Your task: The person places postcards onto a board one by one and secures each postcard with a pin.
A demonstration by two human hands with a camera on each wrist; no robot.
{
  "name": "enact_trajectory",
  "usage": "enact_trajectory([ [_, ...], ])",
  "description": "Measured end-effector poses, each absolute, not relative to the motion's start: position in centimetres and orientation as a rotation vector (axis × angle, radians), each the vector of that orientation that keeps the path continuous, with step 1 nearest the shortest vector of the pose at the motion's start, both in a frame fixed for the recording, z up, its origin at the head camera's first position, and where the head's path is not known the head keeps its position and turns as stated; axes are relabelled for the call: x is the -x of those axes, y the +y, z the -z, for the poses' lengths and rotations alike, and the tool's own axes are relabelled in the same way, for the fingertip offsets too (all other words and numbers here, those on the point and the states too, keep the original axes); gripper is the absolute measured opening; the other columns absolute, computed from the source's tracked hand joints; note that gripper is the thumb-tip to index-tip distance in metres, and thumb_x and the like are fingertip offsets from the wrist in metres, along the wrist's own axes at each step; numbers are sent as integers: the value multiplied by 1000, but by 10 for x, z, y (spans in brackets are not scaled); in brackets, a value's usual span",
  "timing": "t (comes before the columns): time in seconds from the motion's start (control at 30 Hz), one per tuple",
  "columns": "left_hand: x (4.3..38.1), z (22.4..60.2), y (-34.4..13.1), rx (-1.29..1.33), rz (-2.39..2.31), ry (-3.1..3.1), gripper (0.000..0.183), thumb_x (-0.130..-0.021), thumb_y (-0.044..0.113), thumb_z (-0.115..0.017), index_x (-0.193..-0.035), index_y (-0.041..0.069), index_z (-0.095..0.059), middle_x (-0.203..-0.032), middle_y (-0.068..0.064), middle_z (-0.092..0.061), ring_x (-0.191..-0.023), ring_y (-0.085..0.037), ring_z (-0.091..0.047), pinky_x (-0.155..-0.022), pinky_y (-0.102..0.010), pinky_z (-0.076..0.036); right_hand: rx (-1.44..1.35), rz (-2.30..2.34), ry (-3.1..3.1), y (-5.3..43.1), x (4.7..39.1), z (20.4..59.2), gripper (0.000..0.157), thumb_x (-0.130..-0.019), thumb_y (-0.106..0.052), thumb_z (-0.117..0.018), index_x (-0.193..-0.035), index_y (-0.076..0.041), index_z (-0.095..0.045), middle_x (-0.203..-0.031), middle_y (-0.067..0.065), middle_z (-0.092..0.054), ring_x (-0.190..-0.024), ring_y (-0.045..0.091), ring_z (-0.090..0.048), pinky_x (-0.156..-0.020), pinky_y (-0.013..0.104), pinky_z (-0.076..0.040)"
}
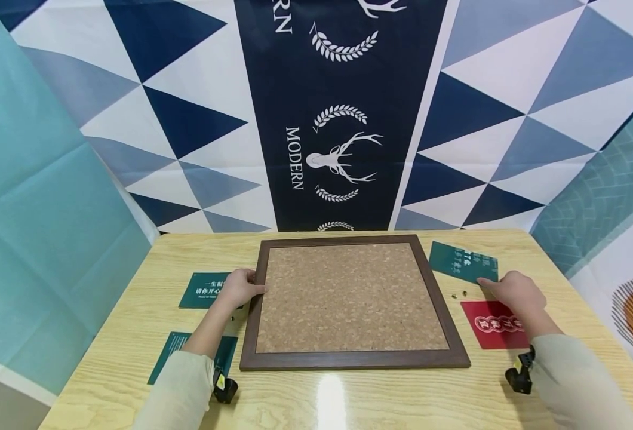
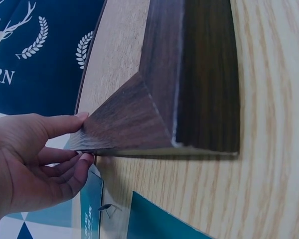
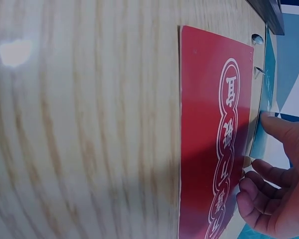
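Note:
A cork board [image 1: 349, 298] with a dark brown wooden frame lies on the table. At the frame's left side [image 2: 124, 119] my left hand [image 1: 239, 288] pinches the edge, thumb on top and fingers curled at the side. My right hand [image 1: 515, 292] is off to the right of the board, its thumb touching the near edge of a green card [image 1: 451, 263]. In the right wrist view its fingers [image 3: 259, 194] are loosely bent, apart from the thumb, beside a red card [image 3: 204, 99] with white round print.
A green card with white writing [image 1: 200, 292] lies left of the board, partly behind my left hand. Another green card [image 1: 168, 349] lies nearer, under my left forearm. Small pushpins [image 3: 257, 39] sit between the right-hand cards, and one pushpin [image 2: 105, 206] lies left. Patterned cloth [image 1: 338, 119] hangs behind.

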State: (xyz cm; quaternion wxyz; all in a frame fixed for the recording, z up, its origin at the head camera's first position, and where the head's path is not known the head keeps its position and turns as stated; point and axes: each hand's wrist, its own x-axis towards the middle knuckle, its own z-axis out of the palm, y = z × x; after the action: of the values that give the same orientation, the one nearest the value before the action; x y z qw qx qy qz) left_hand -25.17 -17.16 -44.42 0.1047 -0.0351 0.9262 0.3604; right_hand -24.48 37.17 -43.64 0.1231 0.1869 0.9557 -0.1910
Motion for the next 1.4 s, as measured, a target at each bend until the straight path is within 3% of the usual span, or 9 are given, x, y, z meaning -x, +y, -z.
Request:
enact_trajectory([
  [0.2, 254, 445, -172, 116, -1066, 2730, 50, -86, 22, -67, -126, -5, -55, -109, -19, -63, -95, -28, -61, -73, -38, -52, -575, 572, 2786, 369, 248, 437, 48, -87, -46, -55, -73, 0, -59, -64, 11, -56, -64, 22, -51, -56, 32, -38],
  [0.5, 255, 447, -171, 149, -1066, 2729, 39, -86, 23, -67, -116, 0, -62, -97, -14, -65, -82, -22, -59, -66, -32, -49, -661, 612, 2753, 364, 250, 431, 44, -87, -44, -56, -68, -4, -53, -64, 10, -51, -66, 22, -49, -58, 33, -39],
  [0.7, 255, 448, -171, 160, -1052, 2731, 48, -86, 25, -67, -125, -1, -56, -106, -16, -64, -92, -26, -61, -74, -38, -52, -712, 651, 2726, 364, 252, 428, 45, -86, -42, -58, -75, 2, -58, -69, 13, -51, -71, 25, -48, -60, 34, -40],
  [0.83, 255, 448, -171, 154, -1053, 2732, 46, -86, 24, -67, -123, -1, -58, -105, -16, -64, -90, -25, -61, -72, -37, -52, -730, 747, 2703, 365, 253, 431, 41, -87, -36, -58, -71, 1, -53, -66, 10, -46, -73, 25, -46, -61, 33, -39],
  [1.07, 256, 448, -169, 160, -1076, 2724, 37, -86, 24, -67, -115, 1, -63, -96, -13, -65, -81, -21, -59, -66, -32, -49, -708, 729, 2727, 373, 253, 431, 50, -87, -40, -57, -88, 10, -56, -73, 15, -50, -77, 29, -47, -61, 34, -40],
  [1.17, 256, 448, -170, 162, -1064, 2732, 40, -86, 24, -67, -117, 1, -61, -100, -14, -65, -85, -22, -61, -69, -35, -51, -707, 682, 2743, 375, 252, 431, 53, -86, -48, -57, -79, 5, -56, -68, 12, -50, -73, 26, -48, -57, 32, -39],
  [1.3, 257, 449, -171, 160, -1048, 2736, 45, -86, 25, -67, -123, 0, -58, -107, -16, -64, -92, -26, -62, -74, -38, -52, -686, 607, 2759, 371, 250, 433, 52, -84, -53, -58, -61, -8, -46, -57, 4, -42, -60, 19, -43, -52, 29, -34],
  [1.4, 257, 450, -171, 155, -1046, 2731, 50, -86, 24, -67, -127, -2, -54, -112, -19, -63, -98, -29, -61, -78, -41, -53, -681, 568, 2766, 367, 250, 432, 51, -84, -52, -59, -59, -9, -45, -55, 3, -42, -59, 18, -43, -53, 30, -33],
])
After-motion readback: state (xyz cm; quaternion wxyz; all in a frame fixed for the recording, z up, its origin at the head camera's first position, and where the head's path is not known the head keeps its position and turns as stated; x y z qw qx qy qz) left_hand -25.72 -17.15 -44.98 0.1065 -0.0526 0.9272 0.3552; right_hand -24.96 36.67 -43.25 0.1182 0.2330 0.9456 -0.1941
